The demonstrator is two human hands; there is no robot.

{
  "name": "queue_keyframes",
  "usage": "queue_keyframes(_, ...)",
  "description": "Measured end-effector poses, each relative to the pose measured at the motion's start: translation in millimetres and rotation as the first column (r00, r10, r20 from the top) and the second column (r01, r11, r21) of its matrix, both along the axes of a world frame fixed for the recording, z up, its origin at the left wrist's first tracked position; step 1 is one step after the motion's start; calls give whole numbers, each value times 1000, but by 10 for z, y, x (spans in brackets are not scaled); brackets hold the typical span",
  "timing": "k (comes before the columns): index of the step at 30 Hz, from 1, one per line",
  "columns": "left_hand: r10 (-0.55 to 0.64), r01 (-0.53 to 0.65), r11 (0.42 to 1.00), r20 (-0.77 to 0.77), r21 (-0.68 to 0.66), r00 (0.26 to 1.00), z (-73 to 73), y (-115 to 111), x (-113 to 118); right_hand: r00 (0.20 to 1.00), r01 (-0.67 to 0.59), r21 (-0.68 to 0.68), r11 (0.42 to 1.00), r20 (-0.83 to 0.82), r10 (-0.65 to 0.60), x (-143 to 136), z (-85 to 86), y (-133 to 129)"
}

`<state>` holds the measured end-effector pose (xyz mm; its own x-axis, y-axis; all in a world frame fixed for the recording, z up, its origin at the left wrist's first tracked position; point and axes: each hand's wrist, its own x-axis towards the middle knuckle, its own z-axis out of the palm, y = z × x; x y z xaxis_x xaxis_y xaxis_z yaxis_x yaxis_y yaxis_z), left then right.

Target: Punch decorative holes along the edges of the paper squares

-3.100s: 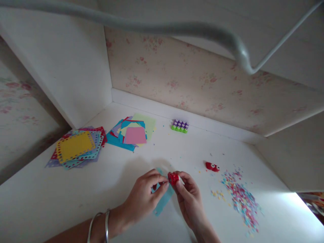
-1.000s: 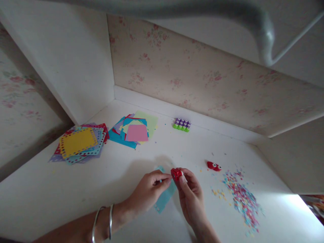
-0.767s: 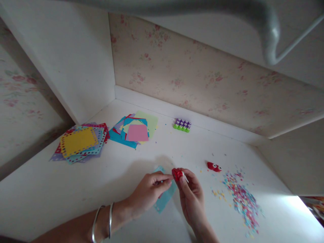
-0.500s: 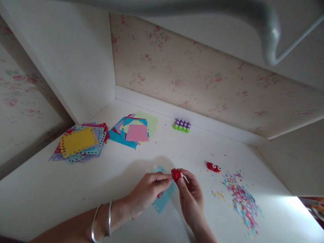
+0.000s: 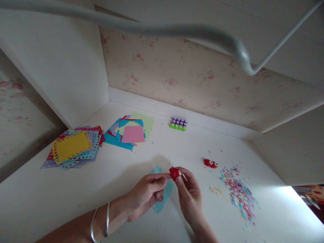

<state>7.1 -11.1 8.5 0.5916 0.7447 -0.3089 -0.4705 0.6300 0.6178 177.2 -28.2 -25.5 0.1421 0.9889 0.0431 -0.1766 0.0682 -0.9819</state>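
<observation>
A small red object with a white part is pinched between the thumb and fingers of my right hand; its exact kind is not clear. My left hand points its stretched index finger at the red object, the tip touching its left side. The left thumb is apart from that finger, and the other fingers are loosely curled. Under both hands lies a light blue sheet of paper with holes along its edge, partly covered by the left hand. To the right rest red pieces with googly eyes.
Small paper confetti is scattered at the right of the white table. Hole-edged coloured sheets are stacked at the left, beside plain coloured paper. Purple and green eyed pieces stand near the wall. A grey bar crosses above.
The left thumb has drawn back from the red object, leaving the index finger stretched against it. The right hand keeps its pinch. The view has shifted slightly.
</observation>
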Motion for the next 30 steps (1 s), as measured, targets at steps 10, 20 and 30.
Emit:
queue_keyframes(10,49,-48,999,-70,17,996,-61,-2,36,989,-27,-66,997,-148,17,-35,121,-5)
queue_keyframes(20,233,27,902,-538,432,810,78,27,-18,947,-4,-205,979,-316,-62,-48,216,65)
queue_keyframes(30,474,190,646,-584,739,659,137,5,-32,969,-31,-142,989,-248,-6,-115,166,23)
